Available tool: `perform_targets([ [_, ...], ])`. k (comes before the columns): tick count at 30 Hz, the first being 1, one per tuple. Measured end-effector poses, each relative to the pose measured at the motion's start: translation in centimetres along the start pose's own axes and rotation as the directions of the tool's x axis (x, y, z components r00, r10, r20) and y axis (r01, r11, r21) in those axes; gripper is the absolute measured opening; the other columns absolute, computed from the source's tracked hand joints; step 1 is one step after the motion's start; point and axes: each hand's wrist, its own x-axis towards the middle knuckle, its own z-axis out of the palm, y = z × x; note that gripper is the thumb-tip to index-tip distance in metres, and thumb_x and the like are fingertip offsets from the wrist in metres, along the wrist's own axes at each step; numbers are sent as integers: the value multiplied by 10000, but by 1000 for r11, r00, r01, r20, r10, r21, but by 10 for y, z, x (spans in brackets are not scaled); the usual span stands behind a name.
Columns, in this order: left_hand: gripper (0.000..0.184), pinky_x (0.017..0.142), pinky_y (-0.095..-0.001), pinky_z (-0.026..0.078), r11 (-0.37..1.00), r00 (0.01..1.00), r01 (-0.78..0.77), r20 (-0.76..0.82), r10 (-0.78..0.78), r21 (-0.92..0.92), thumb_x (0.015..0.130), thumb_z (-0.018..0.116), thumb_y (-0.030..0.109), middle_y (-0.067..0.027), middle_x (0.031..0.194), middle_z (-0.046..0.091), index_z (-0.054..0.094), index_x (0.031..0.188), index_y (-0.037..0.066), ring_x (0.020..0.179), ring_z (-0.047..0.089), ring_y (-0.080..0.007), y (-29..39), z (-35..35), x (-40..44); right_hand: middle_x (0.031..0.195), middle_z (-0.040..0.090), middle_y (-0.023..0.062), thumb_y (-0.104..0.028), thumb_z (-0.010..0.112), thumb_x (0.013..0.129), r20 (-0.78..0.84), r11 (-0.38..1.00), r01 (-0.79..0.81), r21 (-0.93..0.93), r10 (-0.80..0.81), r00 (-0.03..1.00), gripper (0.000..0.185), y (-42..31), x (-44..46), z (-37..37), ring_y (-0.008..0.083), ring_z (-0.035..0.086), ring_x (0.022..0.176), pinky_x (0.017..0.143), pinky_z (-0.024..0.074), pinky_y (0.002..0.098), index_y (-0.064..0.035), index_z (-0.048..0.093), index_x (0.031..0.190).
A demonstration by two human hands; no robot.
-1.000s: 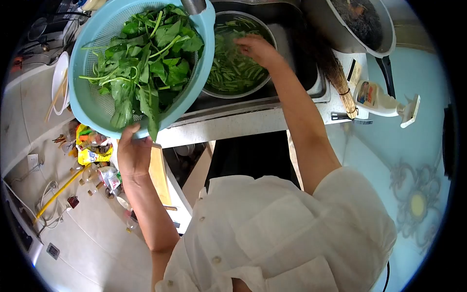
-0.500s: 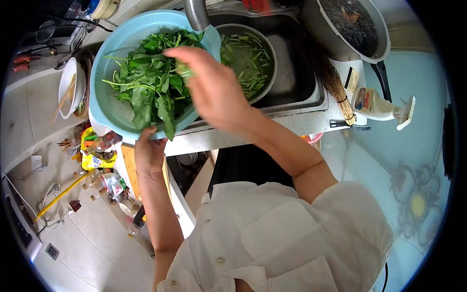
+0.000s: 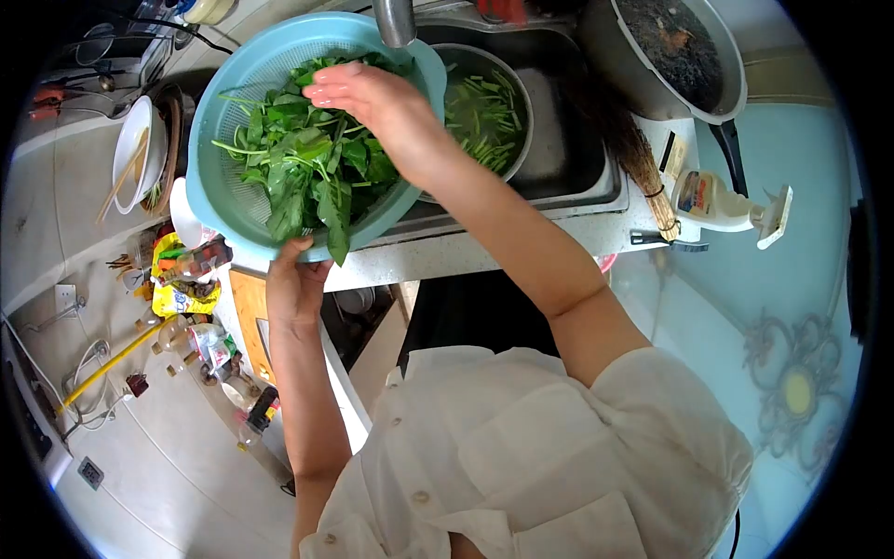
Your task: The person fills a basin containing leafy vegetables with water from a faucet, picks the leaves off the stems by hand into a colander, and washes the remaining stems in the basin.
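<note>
A light-blue colander filled with leafy greens is tilted at the left side of the sink. My left hand grips its near rim, thumb over the edge and fingers underneath. Above the greens, my right hand has its wet-looking fingers stretched out; no item shows in it, though its palm side is partly hidden. One long leaf droops over the near rim. Beside the colander, a round metal basin in the sink holds water with floating green stems, partly covered by my right forearm.
A metal faucet hangs over the colander's far rim. Right of the sink are a straw brush, a spray bottle and a large pot with dark contents. A white bowl with chopsticks stands left.
The colander and my left hand have shifted slightly right. My right hand has moved up a little, and its fingers are now stretched out over the greens.
</note>
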Motion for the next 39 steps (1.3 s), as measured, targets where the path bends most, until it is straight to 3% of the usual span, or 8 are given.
perform_targets([
  [4,327,744,-323,543,1000,1000,9,-10,-9,2,767,571,25,-77,1005,590,521,1090,40,875,608,-200,0,-1,1,942,617,133,-254,373,958,66,923,-206,325,195,979,355,-12,-12,-28,219,586,951,887,443,342,18,551,1102],
  [10,242,730,-308,529,999,1000,-18,-10,18,-28,788,585,30,-44,945,614,547,1025,64,817,610,-187,11,2,-7,683,543,18,-217,492,914,-337,894,31,-447,-201,920,230,-15,-32,-110,97,503,646,597,396,235,-41,636,883],
  [15,379,746,-326,500,996,996,-83,-24,83,-15,752,614,30,-52,1011,603,521,1117,79,878,599,-194,25,-2,-11,1395,287,269,-458,662,766,-569,-175,-544,-821,172,804,845,56,-23,-182,358,378,1255,976,379,452,-142,235,1423],
  [25,297,756,-329,502,996,995,-88,-54,87,-26,793,591,34,-63,992,591,519,1081,52,880,591,-200,32,1,-14,1425,270,206,-341,717,706,-502,494,-828,-263,663,555,817,141,-21,-196,349,292,1307,1020,325,462,-156,316,1393],
  [28,291,772,-335,497,994,994,-102,-38,100,-42,793,591,34,-67,992,590,521,1075,48,874,588,-199,30,-2,-13,1375,373,180,-205,698,715,-472,672,-739,-55,635,612,707,85,-29,-166,325,366,1258,985,366,435,-185,397,1355],
  [32,297,762,-332,503,995,995,-87,-43,85,-50,787,597,31,-70,984,596,524,1074,45,886,591,-205,31,0,-11,1317,445,154,-177,644,725,-308,467,-536,-704,479,822,623,72,-35,-155,312,379,1230,1035,236,537,-223,459,1318],
  [34,298,755,-330,505,995,995,-87,-46,85,-44,784,603,32,-70,979,599,526,1072,46,890,592,-206,30,2,-10,1383,356,161,-228,612,781,-312,-408,-120,-905,443,841,537,75,-36,-116,307,305,1294,1067,197,537,-211,476,1301],
  [39,297,731,-330,512,996,997,-70,-30,68,-55,780,610,34,-70,979,606,531,1066,52,878,598,-206,30,2,-7,1381,359,144,-131,608,782,220,-274,426,-862,556,802,392,122,-34,-161,310,282,1299,1091,165,478,-194,609,1170],
])
